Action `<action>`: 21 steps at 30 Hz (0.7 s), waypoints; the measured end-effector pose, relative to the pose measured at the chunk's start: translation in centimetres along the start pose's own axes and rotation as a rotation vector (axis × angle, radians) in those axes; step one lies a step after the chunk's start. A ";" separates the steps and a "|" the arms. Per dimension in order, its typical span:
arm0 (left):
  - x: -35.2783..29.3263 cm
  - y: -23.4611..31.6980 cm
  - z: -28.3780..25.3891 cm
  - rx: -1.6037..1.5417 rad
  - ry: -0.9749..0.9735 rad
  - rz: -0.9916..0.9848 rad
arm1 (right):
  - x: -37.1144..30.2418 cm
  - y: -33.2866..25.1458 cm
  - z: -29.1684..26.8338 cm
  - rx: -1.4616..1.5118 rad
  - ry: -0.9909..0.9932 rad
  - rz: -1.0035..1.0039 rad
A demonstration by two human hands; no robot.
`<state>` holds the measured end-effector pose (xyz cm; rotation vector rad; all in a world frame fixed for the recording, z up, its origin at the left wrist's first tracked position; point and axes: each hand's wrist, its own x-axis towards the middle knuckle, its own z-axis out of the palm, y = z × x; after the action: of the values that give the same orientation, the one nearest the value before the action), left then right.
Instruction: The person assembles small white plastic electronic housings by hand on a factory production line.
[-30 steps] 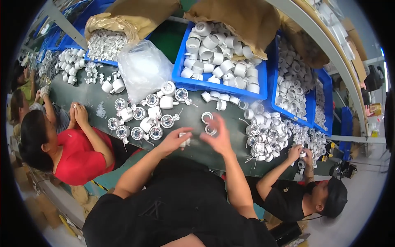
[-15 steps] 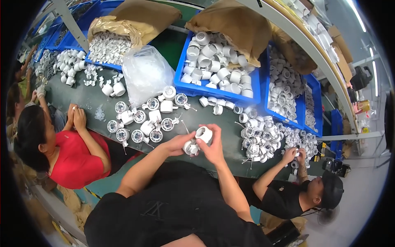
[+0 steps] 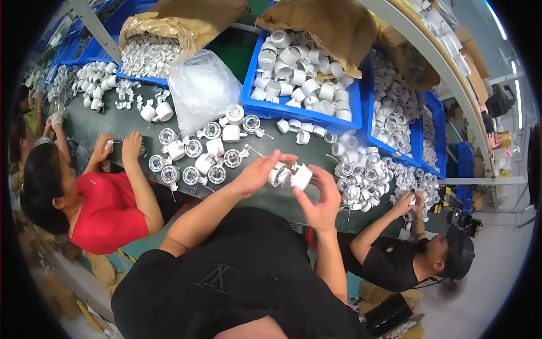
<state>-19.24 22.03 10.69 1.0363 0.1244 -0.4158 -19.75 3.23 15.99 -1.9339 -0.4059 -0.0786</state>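
My left hand (image 3: pixel 257 172) holds a small white round lamp housing (image 3: pixel 277 175) above the dark green table (image 3: pixel 124 121). My right hand (image 3: pixel 322 198) grips a second white housing piece (image 3: pixel 301 177), pressed close against the first. Both hands are raised in front of my chest, over the table's near edge. A group of assembled white housings with clear lenses (image 3: pixel 195 155) lies just left of my left hand. A heap of similar pieces (image 3: pixel 361 175) lies to the right of my right hand.
Blue bins (image 3: pixel 299 73) of white cylindrical parts line the far side, with brown paper sacks (image 3: pixel 164 25) and a clear plastic bag (image 3: pixel 200 87). A person in red (image 3: pixel 96 209) works at my left, a person in black with a cap (image 3: pixel 406 254) at my right.
My hands rose from the table with the white pieces and brought them together in front of me. The view shifted slightly.
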 end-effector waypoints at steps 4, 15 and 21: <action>0.1 0.4 1.0 -0.023 0.068 0.105 | -0.5 -2.0 0.9 -0.036 -0.015 -0.015; -0.1 1.6 2.1 0.142 0.130 0.272 | 0.2 -3.6 1.2 -0.180 -0.048 -0.135; 0.0 1.8 1.9 0.244 0.067 0.603 | 0.5 -3.7 1.1 -0.217 -0.015 -0.278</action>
<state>-18.74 21.18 13.13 1.2670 -0.1836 0.1569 -20.58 5.63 18.90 -2.0794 -0.6987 -0.3004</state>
